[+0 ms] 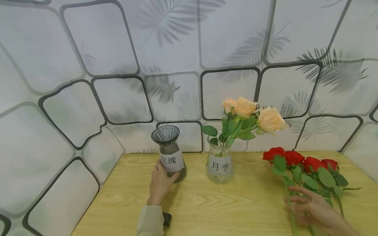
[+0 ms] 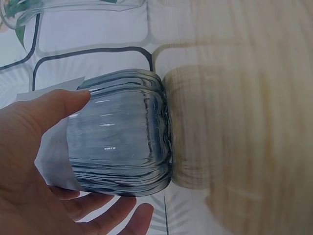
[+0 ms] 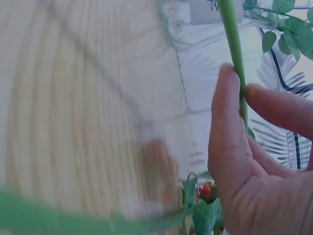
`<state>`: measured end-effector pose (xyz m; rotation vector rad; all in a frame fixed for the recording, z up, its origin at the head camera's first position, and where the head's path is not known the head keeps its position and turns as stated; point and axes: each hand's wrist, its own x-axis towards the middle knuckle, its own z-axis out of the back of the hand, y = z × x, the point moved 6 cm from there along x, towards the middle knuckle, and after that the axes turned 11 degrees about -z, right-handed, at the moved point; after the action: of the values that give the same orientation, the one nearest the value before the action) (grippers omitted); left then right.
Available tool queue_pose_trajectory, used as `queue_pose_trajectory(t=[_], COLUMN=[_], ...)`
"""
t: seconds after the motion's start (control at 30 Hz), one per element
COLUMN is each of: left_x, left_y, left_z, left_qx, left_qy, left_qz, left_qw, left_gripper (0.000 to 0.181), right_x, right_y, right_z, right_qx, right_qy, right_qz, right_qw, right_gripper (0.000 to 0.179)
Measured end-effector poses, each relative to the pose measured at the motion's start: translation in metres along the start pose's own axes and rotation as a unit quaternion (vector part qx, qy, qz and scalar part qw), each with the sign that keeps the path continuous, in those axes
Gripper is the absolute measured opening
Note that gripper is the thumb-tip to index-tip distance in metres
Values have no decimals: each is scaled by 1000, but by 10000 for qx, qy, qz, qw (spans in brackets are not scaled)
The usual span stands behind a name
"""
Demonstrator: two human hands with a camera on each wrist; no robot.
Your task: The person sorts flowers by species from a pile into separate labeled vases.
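My left hand (image 1: 159, 183) is bare, with no ring or glove on it. Behind the wrist starts a pale beige sleeve (image 1: 150, 220), loose and softly creased, its cuff ending just short of the hand. A small black device (image 1: 167, 219) sits against that cuff on its inner side. My right hand (image 1: 313, 206) is bare too, and I can see no sleeve behind it.
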<state>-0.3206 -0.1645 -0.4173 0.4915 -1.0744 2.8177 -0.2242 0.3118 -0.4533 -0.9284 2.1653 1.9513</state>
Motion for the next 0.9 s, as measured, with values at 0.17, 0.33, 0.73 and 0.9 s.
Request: queue_pose_trajectory(t=[0.17, 0.33, 0.73, 0.9], left_x=[-1, -1, -1, -1], left_y=[0, 0, 0, 0], left_z=[0, 0, 0, 0], left_qx=[-16, 1, -3, 57], left_qy=[-37, -49, -46, -53], left_qz=[-16, -31, -19, -51], left_qw=[10000, 10000, 10000, 10000], left_gripper=[89, 89, 90, 90], right_x=[2, 3, 11, 14], right_y=[4, 6, 10, 12], right_z=[-3, -7, -19, -25], right_qx=[178, 371, 1458, 1590], right_qy=[-622, -1143, -2004, -2004], right_qz=[104, 179, 114, 142], right_qw=[9978, 9926, 9687, 9666], right_gripper=[45, 42, 74, 97])
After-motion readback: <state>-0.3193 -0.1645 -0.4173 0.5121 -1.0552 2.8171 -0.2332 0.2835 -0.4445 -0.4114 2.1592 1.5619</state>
